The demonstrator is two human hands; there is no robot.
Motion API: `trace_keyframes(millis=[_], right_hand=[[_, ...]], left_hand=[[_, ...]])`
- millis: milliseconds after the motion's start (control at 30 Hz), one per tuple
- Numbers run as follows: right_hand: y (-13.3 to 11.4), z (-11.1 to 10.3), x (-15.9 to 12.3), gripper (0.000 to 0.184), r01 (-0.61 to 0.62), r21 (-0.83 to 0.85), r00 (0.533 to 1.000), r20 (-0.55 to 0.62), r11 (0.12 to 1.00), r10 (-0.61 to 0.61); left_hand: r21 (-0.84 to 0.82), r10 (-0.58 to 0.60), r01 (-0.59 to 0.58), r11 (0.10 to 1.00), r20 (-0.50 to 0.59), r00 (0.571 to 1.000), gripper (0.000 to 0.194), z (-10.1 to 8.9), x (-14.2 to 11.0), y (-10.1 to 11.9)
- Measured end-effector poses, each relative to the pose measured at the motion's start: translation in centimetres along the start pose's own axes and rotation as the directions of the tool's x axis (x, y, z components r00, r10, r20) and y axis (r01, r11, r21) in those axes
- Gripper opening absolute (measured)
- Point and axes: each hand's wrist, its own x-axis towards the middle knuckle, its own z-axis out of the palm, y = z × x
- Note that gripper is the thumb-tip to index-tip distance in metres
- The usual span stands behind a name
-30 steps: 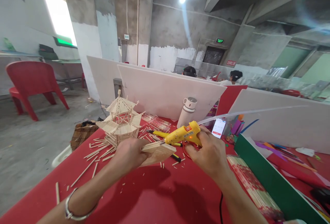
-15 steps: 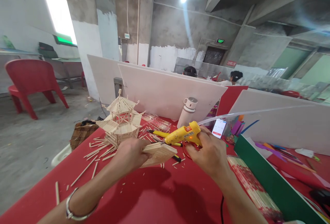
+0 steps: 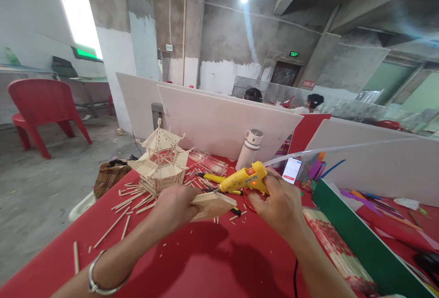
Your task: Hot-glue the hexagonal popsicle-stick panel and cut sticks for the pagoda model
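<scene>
My left hand point(image 3: 177, 204) grips a flat panel of pale wooden sticks point(image 3: 214, 207) by its left end, above the red table. In my right hand point(image 3: 279, 199) is a yellow hot glue gun point(image 3: 244, 178), its small light lit orange. The gun's nozzle points down-left and meets the panel's upper edge; whether glue is coming out is too small to tell. A tiered pagoda model of wooden sticks point(image 3: 159, 163) stands behind my left hand. Beyond the panel lies a yellow utility knife point(image 3: 212, 178), partly hidden by the glue gun.
Loose sticks point(image 3: 132, 199) lie around the pagoda. A white bottle point(image 3: 249, 149) and a lit phone point(image 3: 291, 171) stand at the back, before a white partition point(image 3: 219, 117). On the right are bagged sticks point(image 3: 338, 247) and a green-sided box point(image 3: 363, 238). Two people's heads show beyond the partition.
Almost nothing differs. The glue gun's nozzle stays at the panel's upper edge, and both hands hold nearly the same positions.
</scene>
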Motion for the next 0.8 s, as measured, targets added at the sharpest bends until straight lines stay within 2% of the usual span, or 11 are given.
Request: trace_keyframes(millis=[500, 800], right_hand=[[0.23, 0.01, -0.16, 0.012, 0.019, -0.008, 0.999, -0.028, 1.000, -0.019], [0.17, -0.29, -0.26, 0.010, 0.029, 0.031, 0.999, -0.034, 0.999, -0.028]], left_hand=[[0.023, 0.018, -0.017, 1.000, -0.040, 0.999, 0.012, 0.39, 0.01, -0.48], [0.039, 0.010, -0.009, 0.999, -0.021, 1.000, 0.014, 0.37, 0.09, -0.51]])
